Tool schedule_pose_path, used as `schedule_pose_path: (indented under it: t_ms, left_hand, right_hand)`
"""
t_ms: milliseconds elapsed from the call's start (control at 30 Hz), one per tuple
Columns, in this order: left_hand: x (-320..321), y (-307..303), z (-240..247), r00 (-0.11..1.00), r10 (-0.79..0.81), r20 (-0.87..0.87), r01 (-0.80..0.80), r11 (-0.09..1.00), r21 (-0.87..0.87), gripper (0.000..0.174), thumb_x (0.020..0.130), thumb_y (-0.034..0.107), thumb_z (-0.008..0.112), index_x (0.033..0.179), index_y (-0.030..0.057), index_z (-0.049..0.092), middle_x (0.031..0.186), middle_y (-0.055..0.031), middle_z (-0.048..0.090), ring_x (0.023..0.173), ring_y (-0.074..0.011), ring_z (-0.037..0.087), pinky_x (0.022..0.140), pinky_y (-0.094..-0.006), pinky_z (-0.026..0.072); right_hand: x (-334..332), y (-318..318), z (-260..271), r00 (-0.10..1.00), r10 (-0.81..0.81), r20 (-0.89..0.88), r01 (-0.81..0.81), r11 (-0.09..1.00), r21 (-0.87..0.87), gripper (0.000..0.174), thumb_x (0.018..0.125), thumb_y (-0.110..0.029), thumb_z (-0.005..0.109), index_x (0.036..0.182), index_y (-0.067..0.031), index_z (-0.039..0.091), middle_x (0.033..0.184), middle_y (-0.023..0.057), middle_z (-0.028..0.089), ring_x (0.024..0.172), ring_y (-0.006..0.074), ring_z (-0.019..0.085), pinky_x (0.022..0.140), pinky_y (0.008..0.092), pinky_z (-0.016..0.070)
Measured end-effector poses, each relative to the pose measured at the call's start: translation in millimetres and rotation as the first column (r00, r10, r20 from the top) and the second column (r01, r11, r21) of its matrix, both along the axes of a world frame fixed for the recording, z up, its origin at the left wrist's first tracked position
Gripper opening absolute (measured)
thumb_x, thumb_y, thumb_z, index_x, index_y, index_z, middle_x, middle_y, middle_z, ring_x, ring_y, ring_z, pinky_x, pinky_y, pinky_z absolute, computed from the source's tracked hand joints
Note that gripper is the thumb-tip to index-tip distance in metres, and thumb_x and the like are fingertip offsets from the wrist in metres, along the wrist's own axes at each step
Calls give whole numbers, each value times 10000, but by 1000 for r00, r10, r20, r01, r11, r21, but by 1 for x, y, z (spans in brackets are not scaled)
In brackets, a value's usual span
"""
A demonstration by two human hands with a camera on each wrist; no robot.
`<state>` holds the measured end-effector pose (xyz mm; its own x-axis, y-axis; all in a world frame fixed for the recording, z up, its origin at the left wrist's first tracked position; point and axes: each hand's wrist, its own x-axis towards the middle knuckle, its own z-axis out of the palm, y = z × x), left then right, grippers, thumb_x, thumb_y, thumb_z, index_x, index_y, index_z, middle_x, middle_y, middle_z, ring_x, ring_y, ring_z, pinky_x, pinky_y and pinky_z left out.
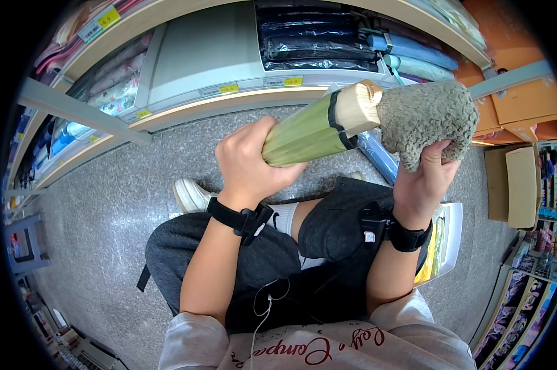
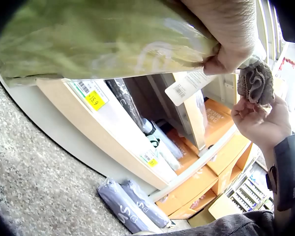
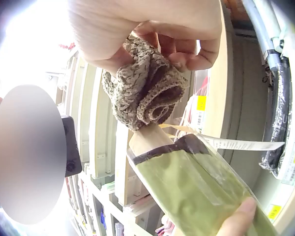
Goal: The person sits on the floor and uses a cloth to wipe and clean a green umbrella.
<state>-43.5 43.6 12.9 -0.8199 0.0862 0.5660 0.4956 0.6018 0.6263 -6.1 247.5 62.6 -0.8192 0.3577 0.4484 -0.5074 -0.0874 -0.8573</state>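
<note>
A person crouches on the speckled floor [image 1: 118, 203] before a low shelf [image 1: 229, 98] of wrapped umbrellas [image 1: 318, 46], holding a folded green umbrella [image 1: 306, 132] in the air above the knees. The umbrella's long axis runs from lower left to upper right in the head view. Its sleeved green body lies toward the left hand [image 1: 247, 163], and its pale wooden handle [image 1: 358, 108] points toward the right hand [image 1: 421, 182]. A black band [image 1: 337, 120] marks where the sleeve ends and the wood begins. A knitted cover [image 1: 426, 120], grey-brown and loosely bunched, sits against the far end of the handle. In the right wrist view its folds lap over the tip of the wood, but how far the tip reaches inside cannot be told. The cover therefore lies up and to the right of the left hand and directly above the right hand, which is the nearer of the two. A paper tag [image 2: 187, 86] hangs from the umbrella near the handle. The left hand is wrapped round the green body, fingers curled over the top and thumb beneath, with the wrist bent back to hold the shaft tilted. The right hand is raised palm up under the cover, thumb and fingers pinching the knit from below, with the forearm upright.
</note>
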Motion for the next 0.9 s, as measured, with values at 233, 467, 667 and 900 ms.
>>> schedule_pose_path:
  t_ms: [233, 467, 667, 900]
  left_hand:
    - [-1, 0, 0, 1000, 15, 1, -15, 1000, 1, 320, 520, 225, 748, 734, 37, 603, 626, -115, 605, 555, -250, 630, 524, -300, 480]
    - [-2, -2, 4, 1000, 4, 8, -5, 999, 42, 295, 554, 203, 740, 754, 30, 611, 629, -120, 609, 566, -252, 639, 535, -298, 485]
    - [-2, -3, 4, 1000, 23, 9, -23, 1000, 9, 300, 534, 216, 742, 729, 39, 599, 617, -112, 597, 546, -254, 621, 522, -306, 478]
    - [-1, -1, 2, 1000, 24, 2, -24, 999, -22, 316, 508, 234, 747, 704, 45, 587, 618, -110, 593, 541, -256, 612, 513, -304, 472]
  right_hand:
    - [0, -1, -1, 1000, -9, 1, 9, 998, -57, 459, 903, -191, 540, 1278, -38, 325, 1234, 131, 465, 1123, 258, 486, 930, 419, 412]
    - [-5, -8, 0, 997, 17, -75, -18, 1000, -11, 485, 817, -198, 675, 1180, 46, 467, 1093, 104, 573, 991, 183, 560, 892, 319, 418]
    - [3, -3, -3, 997, -55, 49, 58, 996, -64, 507, 880, -283, 584, 1242, -31, 334, 1223, 117, 463, 1119, 239, 472, 916, 402, 402]
    - [4, -5, -1, 994, -65, 85, 75, 991, -115, 512, 873, -302, 591, 1254, -73, 338, 1255, 100, 449, 1160, 262, 441, 936, 460, 369]
